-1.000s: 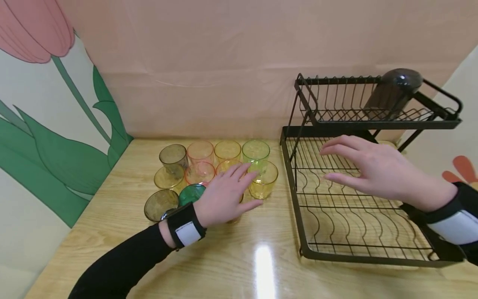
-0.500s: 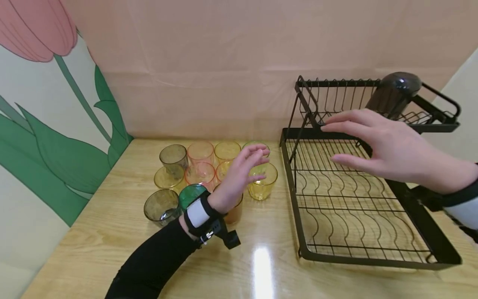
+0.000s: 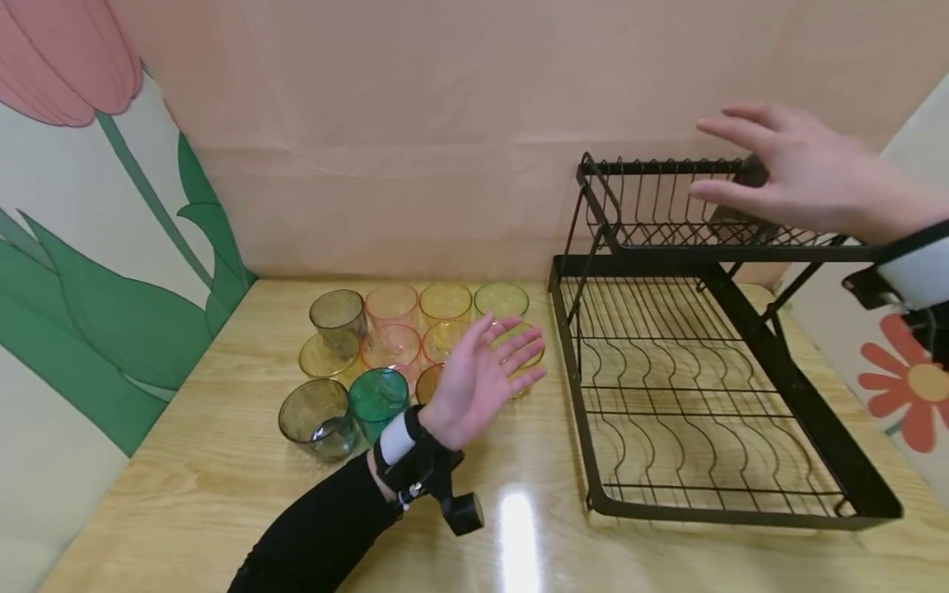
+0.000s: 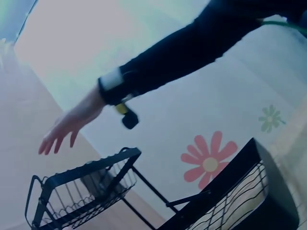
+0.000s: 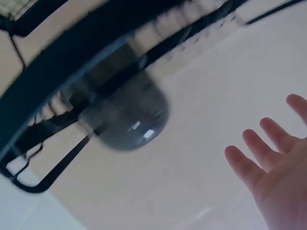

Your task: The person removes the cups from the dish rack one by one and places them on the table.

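Note:
Palm turned up and fingers spread, my left hand (image 3: pixel 482 379) is over the right side of a group of coloured drinking glasses, holding nothing. Its fingers partly cover a yellow glass (image 3: pixel 532 362), and contact cannot be told. My right hand (image 3: pixel 808 173) is raised in front of the upper tier of a black two-tier dish rack (image 3: pixel 593 445), fingers extended and nothing in them. A dark glass (image 5: pixel 132 115) lies tilted, bottom up, on that tier; in the head view the right hand hides most of it. The right wrist view shows the hand apart from this glass.
Grey (image 3: pixel 315 416), teal (image 3: pixel 379 399), pink (image 3: pixel 390 346), yellow (image 3: pixel 445 301) and green (image 3: pixel 502 298) glasses stand in rows on the wooden table (image 3: pixel 185 511), left of the rack. A pink wall cover (image 3: pixel 408 206) hangs behind.
My right hand has risen from above the lower tier to the upper tier. The left hand has turned from palm down to palm up. The glasses and rack stay in place.

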Demonstrator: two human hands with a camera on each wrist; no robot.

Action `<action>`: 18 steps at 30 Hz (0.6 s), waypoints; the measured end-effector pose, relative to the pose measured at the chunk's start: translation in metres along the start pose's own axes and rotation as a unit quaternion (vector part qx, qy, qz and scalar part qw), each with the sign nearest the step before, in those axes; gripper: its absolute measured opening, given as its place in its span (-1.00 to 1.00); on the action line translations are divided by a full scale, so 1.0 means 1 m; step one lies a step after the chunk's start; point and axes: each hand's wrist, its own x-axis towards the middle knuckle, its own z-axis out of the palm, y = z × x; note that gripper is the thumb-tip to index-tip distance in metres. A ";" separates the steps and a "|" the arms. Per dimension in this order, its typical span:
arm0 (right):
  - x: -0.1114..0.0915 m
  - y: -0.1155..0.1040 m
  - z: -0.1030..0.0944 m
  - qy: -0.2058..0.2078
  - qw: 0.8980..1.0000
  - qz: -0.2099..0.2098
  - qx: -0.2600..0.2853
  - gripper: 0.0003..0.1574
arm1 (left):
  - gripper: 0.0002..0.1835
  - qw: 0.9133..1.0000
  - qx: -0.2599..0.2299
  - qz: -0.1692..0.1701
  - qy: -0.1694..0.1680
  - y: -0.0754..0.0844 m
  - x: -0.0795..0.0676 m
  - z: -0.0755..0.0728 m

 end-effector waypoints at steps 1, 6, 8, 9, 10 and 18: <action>0.005 0.007 -0.002 -0.004 1.000 0.016 -0.001 -0.03 | -0.42 1.000 0.004 -0.002 -0.002 -0.001 -0.001 0.000; 0.022 0.031 -0.012 -0.007 0.997 0.081 0.003 -0.01 | -0.47 1.000 0.012 -0.010 -0.009 -0.007 -0.010 0.000; 0.026 0.037 -0.015 -0.008 0.995 0.099 0.006 0.00 | -0.47 1.000 0.013 -0.012 -0.007 -0.009 -0.013 0.000; 0.027 0.040 -0.017 -0.011 0.994 0.108 0.006 0.02 | -0.47 1.000 0.013 -0.013 -0.005 -0.010 -0.015 -0.001; 0.029 0.042 -0.018 -0.013 0.993 0.116 0.007 0.03 | -0.47 1.000 0.014 -0.014 -0.003 -0.011 -0.017 -0.002; 0.037 0.064 -0.010 -0.027 0.988 0.154 0.004 0.09 | -0.42 1.000 0.014 -0.023 0.011 -0.014 -0.027 -0.008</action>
